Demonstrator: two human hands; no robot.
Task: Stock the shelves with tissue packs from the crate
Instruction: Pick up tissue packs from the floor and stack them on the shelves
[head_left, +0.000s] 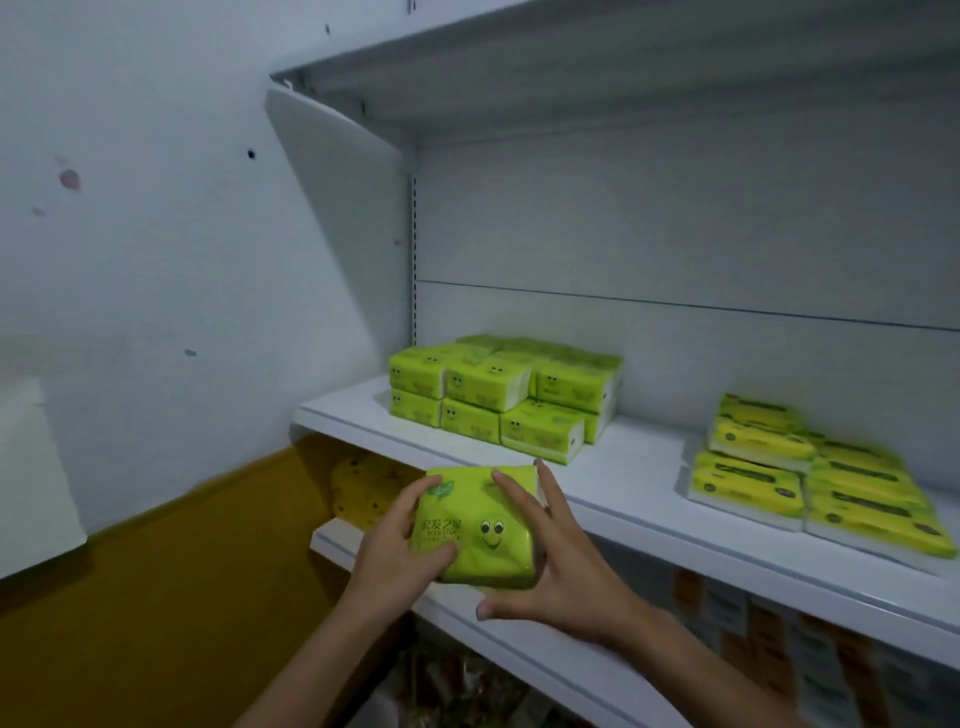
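**shelfnerd:** ok so what's printed on the thing being held?

**tissue_guy:** It's a lime-green, square, plastic-wrapped tissue pack (478, 525) with a cartoon smiley face, a small green leaf logo in one corner and a line of Chinese characters with tiny Latin letters under it. Too blurry to read, sorry. The left hand (395, 545) grips its left edge, fingers curled over the front. The right hand (550, 561) has its fingers spread along the right side and its thumb under the near corner, so the pack is clamped between both hands.

**shelfnerd:** and where is it exactly?

**tissue_guy:** It's up in the air, just in front of the lip of the white metal middle shelf (649, 483). I can't tell if it touches the edge. On that shelf, back left, there's a two-layer block of matching lime-green smiley packs (498, 395). I count six faces in front with more behind. Well apart on the right is a lower pile of yellow-green packs with dark label strips (821, 483), roughly eight, text unreadable.

**shelfnerd:** anything lower down?

**tissue_guy:** There's a yellow lump with dark spots (358, 488) under the shelf, and blurry orange-and-white boxes (779, 639) at lower right.
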